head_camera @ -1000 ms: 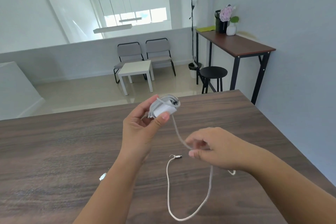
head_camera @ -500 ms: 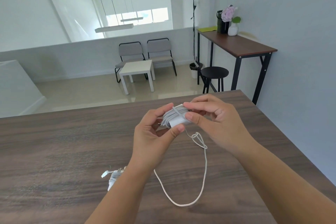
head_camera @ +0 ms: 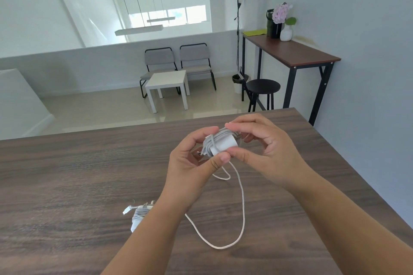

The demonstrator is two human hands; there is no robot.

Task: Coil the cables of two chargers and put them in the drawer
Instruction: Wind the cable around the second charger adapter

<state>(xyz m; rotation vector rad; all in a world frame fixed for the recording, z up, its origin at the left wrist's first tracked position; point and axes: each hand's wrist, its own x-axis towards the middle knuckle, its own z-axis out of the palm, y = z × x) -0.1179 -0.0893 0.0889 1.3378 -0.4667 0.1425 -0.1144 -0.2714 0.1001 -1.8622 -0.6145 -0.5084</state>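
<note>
a big white room with a shiny pale floor sits behind a wide dark wood table with streaky grain. far off stand two grey chairs and a small square white table. the left hand and right hand are both curled round a small white boxy charger, held up over the table. its thin white cable is wound round it, and the rest hangs in a loop down to the wood. a second charger, already wrapped, lies on the table beside the left arm. no writing can be read.
</note>
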